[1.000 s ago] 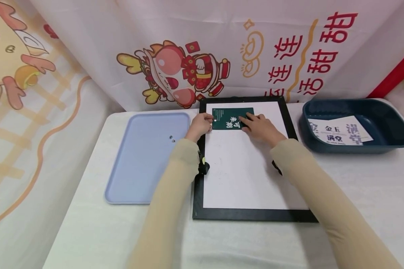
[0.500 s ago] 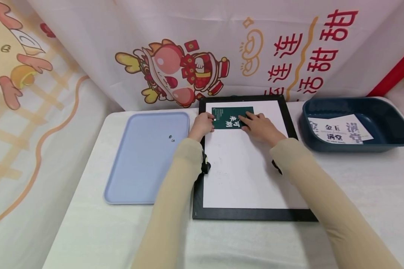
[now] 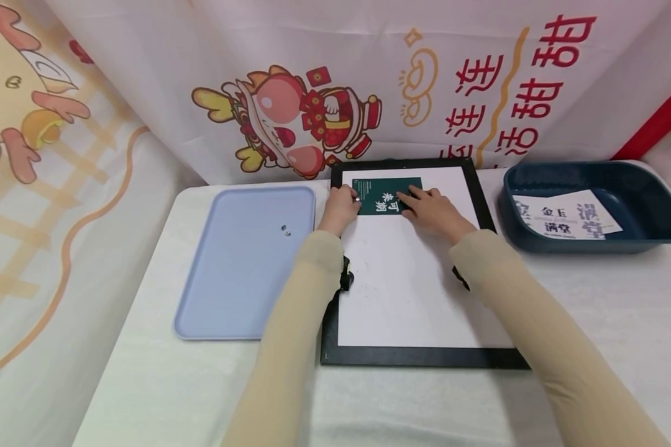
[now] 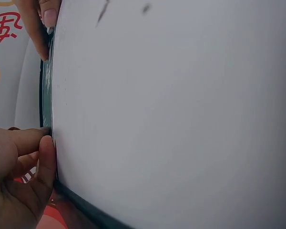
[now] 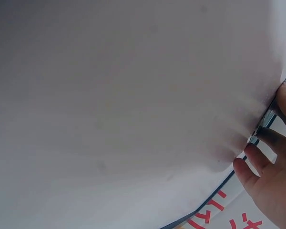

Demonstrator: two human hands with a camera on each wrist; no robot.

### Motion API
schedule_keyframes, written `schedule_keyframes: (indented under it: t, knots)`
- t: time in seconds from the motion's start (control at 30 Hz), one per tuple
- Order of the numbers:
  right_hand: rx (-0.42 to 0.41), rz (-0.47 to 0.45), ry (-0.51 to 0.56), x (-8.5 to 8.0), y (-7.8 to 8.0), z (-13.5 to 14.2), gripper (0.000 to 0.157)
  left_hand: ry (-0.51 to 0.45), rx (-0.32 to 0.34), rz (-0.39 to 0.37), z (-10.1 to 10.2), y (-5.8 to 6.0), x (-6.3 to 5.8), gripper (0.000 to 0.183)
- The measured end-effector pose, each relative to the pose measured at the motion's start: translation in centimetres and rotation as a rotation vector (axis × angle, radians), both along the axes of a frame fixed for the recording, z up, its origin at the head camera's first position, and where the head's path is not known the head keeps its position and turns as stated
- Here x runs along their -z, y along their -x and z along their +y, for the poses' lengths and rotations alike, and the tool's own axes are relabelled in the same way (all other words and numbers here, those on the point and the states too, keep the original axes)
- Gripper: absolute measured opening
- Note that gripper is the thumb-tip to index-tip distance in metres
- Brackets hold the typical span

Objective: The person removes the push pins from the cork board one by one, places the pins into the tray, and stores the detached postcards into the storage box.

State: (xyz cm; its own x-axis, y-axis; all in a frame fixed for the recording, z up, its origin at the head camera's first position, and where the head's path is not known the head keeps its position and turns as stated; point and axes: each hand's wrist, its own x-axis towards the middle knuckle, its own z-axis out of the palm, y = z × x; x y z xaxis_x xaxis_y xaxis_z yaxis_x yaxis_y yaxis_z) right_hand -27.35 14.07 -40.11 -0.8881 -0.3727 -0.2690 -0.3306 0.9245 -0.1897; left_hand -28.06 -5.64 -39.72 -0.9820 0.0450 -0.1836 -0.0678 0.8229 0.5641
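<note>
A dark green card point(image 3: 383, 197) with white characters lies sideways near the top of a white board point(image 3: 419, 298) with a black frame. My left hand point(image 3: 338, 208) is at the card's left edge, its thumb and index finger pinching a small shiny silver piece point(image 3: 358, 199). Those fingertips nearly meet in the left wrist view, partly hiding the piece, whose exact kind I cannot tell. Spread fingers of my right hand point(image 3: 433, 211) rest on the card's right part. The right wrist view shows the right hand point(image 5: 274, 162) at the board's far side, fingers fairly straight.
Left of the board lies a light blue tray point(image 3: 229, 279) with small silver pieces point(image 3: 285, 230) on it. A dark blue bin point(image 3: 643, 239) on the right contains white printed cards point(image 3: 565, 215). Behind the board hangs a printed cloth point(image 3: 414, 136).
My left hand has shifted slightly right, its fingertips closing in over the silver piece at the card's left edge. The right hand and card look still.
</note>
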Motion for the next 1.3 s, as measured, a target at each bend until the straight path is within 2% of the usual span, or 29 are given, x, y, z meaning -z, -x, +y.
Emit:
schedule_keyframes:
  t: [0.43, 0.7, 0.87, 1.3]
  knots:
    - [-0.002, -0.006, 0.009, -0.19, 0.02, -0.01, 0.055, 0.013, -0.037, -0.041, 0.22, 0.34, -0.09, 0.028]
    - [-0.001, 0.000, 0.012, -0.08, 0.02, 0.04, 0.055, 0.032, -0.030, -0.026, 0.26, 0.34, -0.01, 0.029]
    - [0.002, -0.005, 0.019, -0.14, -0.04, 0.06, 0.055, 0.009, -0.021, -0.012, 0.25, 0.26, -0.02, 0.029]
    - [0.014, -0.019, 0.021, -0.03, 0.06, 0.04, 0.055, 0.002, -0.039, -0.004, 0.36, -0.16, -0.29, 0.033]
